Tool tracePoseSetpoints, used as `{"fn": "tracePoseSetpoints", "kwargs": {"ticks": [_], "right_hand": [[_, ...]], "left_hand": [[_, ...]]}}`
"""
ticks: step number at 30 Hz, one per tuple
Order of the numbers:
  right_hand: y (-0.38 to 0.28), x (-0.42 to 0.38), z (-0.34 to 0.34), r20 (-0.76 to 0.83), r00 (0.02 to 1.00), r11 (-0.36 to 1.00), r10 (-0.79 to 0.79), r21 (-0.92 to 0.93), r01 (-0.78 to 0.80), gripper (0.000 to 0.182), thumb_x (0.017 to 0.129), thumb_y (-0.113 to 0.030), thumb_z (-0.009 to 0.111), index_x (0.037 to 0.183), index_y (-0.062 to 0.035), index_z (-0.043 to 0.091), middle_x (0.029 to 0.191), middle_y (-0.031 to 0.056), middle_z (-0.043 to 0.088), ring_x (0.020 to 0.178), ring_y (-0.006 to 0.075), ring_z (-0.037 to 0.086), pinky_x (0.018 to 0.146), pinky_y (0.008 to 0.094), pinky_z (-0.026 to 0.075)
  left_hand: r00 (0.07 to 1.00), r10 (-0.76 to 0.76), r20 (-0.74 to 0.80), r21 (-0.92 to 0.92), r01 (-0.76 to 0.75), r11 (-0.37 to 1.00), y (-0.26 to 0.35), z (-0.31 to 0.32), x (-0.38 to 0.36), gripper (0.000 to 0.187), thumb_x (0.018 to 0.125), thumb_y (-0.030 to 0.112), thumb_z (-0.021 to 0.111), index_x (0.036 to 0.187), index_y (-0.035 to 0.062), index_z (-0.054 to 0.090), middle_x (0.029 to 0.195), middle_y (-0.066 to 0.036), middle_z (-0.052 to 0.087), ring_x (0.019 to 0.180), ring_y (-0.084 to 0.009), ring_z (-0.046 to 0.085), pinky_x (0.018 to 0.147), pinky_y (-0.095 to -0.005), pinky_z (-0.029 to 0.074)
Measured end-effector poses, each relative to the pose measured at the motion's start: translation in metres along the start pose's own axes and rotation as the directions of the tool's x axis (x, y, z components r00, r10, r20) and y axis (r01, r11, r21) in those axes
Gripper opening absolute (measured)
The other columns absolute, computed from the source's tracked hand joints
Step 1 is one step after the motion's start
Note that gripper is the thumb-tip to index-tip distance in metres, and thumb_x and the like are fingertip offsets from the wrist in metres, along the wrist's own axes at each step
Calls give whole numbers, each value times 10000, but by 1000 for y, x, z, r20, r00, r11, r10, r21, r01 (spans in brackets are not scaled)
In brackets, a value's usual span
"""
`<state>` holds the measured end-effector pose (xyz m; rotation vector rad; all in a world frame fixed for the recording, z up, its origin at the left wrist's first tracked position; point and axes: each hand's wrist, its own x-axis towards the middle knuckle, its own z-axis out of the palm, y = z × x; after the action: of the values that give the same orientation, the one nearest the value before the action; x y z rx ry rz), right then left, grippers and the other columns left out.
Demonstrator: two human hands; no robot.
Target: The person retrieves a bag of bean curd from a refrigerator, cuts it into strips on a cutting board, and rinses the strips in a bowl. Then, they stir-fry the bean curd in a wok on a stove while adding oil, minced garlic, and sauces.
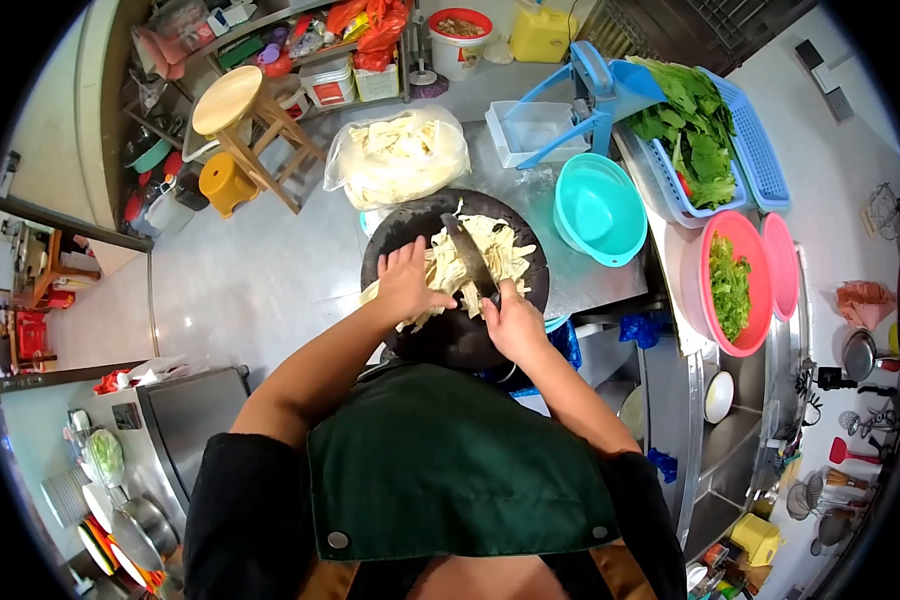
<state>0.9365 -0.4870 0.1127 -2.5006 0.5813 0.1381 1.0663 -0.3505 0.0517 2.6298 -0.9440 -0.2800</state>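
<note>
A round dark chopping board [435, 345] lies in front of me with pale, cream-coloured strips of food [505, 245] spread over it. My left hand [408, 283] rests on the left part of the strips, its fingers apart and pointing away from me. In my right hand [513, 318] is the handle of a cleaver [468, 255], its dark blade standing among the strips and pointing away from me. The blade is a little to the right of my left hand, not touching it. Beyond the board sits a clear plastic bag [400, 155] full of similar pale pieces.
To the right are a turquoise basin [600, 210], a blue slicer stand [598, 110], a white tray [515, 150], a blue basket [755, 140] beside leafy greens [695, 125], and a pink basin [718, 325] with chopped greens. A wooden stool [228, 100] stands at the upper left.
</note>
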Motion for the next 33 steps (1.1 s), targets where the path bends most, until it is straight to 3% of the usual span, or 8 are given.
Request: {"fn": "tracePoseSetpoints", "kwargs": {"ticks": [5,7,8,13,19,21,26,33], "right_hand": [[-12,-1,8,118,989,994,-93,-50,100,246,818,-224,477,899,-3,409,735,204,584,687,353,583,621,423,460],[-12,4,14,176,980,992,-90,-75,105,288,820,-242,480,944,11,422,773,231,582,740,367,575,657,433,449],[-12,7,18,199,978,993,-61,-88,80,281,817,-234,485,933,15,425,781,227,582,749,370,570,665,429,449],[0,20,54,130,991,998,-35,-40,40,267,812,-217,496,919,17,423,781,230,574,740,378,565,673,432,445],[11,24,38,44,994,995,-101,19,101,305,814,-240,500,970,11,428,780,221,583,723,377,568,653,430,450],[-6,9,16,61,998,997,-35,69,31,335,811,-242,505,1001,21,422,804,241,573,725,388,563,658,437,448],[-20,-10,23,171,963,978,-207,39,204,278,822,-231,478,916,22,412,705,227,576,677,385,571,629,442,454],[-21,-4,58,300,945,989,-133,-29,148,250,818,-218,484,876,12,403,671,208,576,650,364,579,580,439,456]], "left_hand": [[990,-37,136,-165,60,985,-23,6,-25,792,569,454,710,1123,-16,394,1075,-160,452,1015,-321,430,860,-358,366],[991,129,44,7,-129,992,-20,16,-25,609,665,372,655,1085,-4,423,1033,-146,458,967,-303,444,825,-358,382],[979,159,129,70,-169,983,-17,17,-25,505,710,309,614,1077,12,436,1025,-133,452,951,-280,440,830,-361,374],[969,207,135,248,-235,940,-15,26,-24,463,717,296,604,1064,31,450,1035,-104,435,964,-257,419,849,-380,349],[978,132,162,43,-141,989,-25,-36,-30,842,548,431,728,1187,8,378,1151,-130,413,1083,-319,376,920,-412,295],[958,9,288,-165,41,986,-40,-43,-37,1036,445,467,770,1245,-2,307,1172,-154,412,1114,-347,359,953,-434,251],[977,210,-39,-364,-210,908,-62,-3,-54,543,584,155,740,1008,23,427,1000,-159,464,933,-335,473,779,-362,414],[942,333,51,-178,-319,931,-58,17,-53,269,652,99,616,890,46,505,950,-111,476,885,-298,468,758,-367,415]]}}
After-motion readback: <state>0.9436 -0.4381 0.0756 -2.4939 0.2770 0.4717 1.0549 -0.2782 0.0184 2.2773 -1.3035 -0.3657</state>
